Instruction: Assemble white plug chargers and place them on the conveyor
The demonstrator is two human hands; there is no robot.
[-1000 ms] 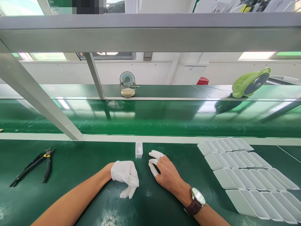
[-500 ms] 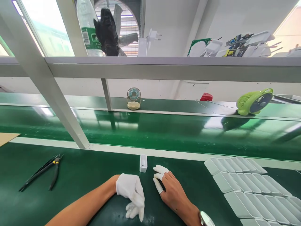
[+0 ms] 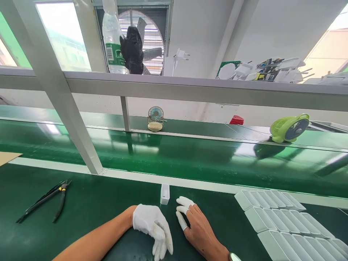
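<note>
My left hand [image 3: 153,228] wears a white glove and rests on the green bench top [image 3: 89,210], fingers stretched down toward me, holding nothing. My right hand [image 3: 194,224] lies flat beside it with white finger cots on some fingertips, fingers apart, holding nothing. A small white rectangular plastic part [image 3: 164,194] stands on the bench just beyond both hands, a short gap from the fingertips.
Rows of white plastic covers [image 3: 288,221] lie at the right. Black pliers [image 3: 45,201] lie at the left. Beyond the bench runs a green conveyor belt [image 3: 190,156], with a small desk fan [image 3: 155,119] and a green fan [image 3: 289,128] behind it. An overhead shelf rail [image 3: 190,90] carries a bottle [image 3: 111,36].
The view has tilted upward, showing the shelf and the bottle. My left fingers have stretched out further along the bench. My right hand has stayed flat in place.
</note>
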